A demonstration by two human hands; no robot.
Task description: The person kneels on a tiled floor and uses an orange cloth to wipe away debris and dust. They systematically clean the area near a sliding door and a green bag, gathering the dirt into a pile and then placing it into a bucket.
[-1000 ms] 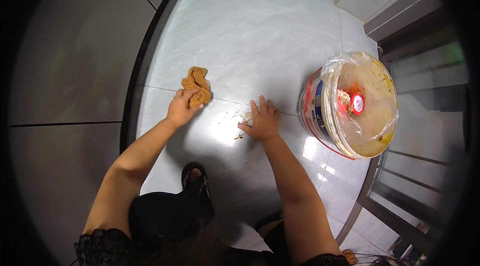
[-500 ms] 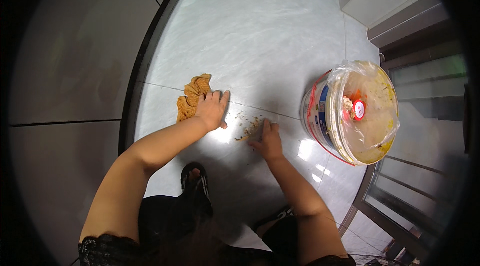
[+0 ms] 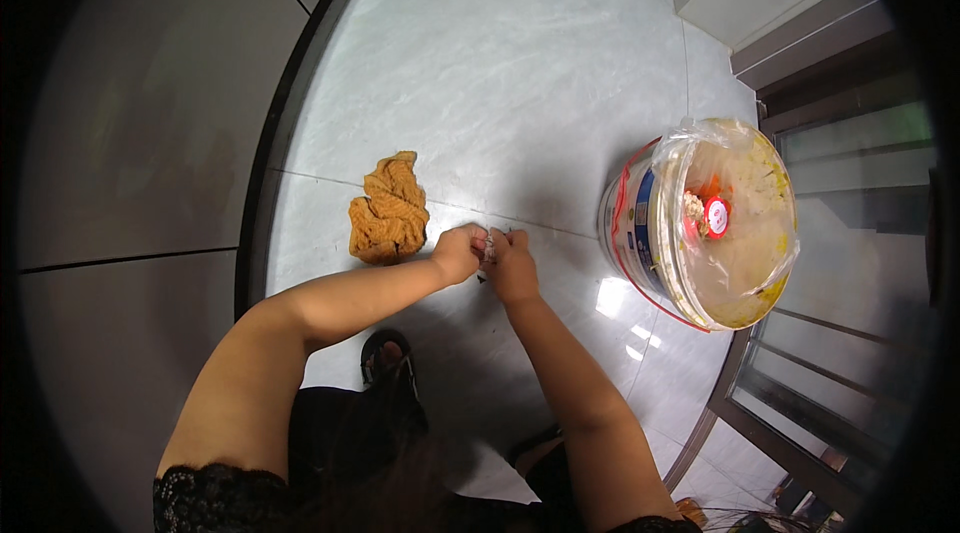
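My left hand [image 3: 459, 253] and my right hand [image 3: 512, 266] meet low over the grey tiled floor, fingers curled in. Between their fingertips is a small clump of pale debris [image 3: 489, 247], which both hands pinch; its exact kind is too small to make out. A dark speck lies just below the fingers. Left of my left hand, apart from it, an orange-brown ribbed cloth [image 3: 389, 212] lies crumpled on the floor.
On the right stands a large bucket [image 3: 640, 223] with a red handle, its yellowed lid [image 3: 765, 243] covered by clear plastic. A glass-panelled frame [image 3: 840, 343] is beyond it. A dark ledge [image 3: 262, 203] runs along the left. My sandalled foot [image 3: 388, 361] is below.
My left hand has left the cloth and moved right to meet my right hand. The scattered debris on the floor is now gathered between my fingers.
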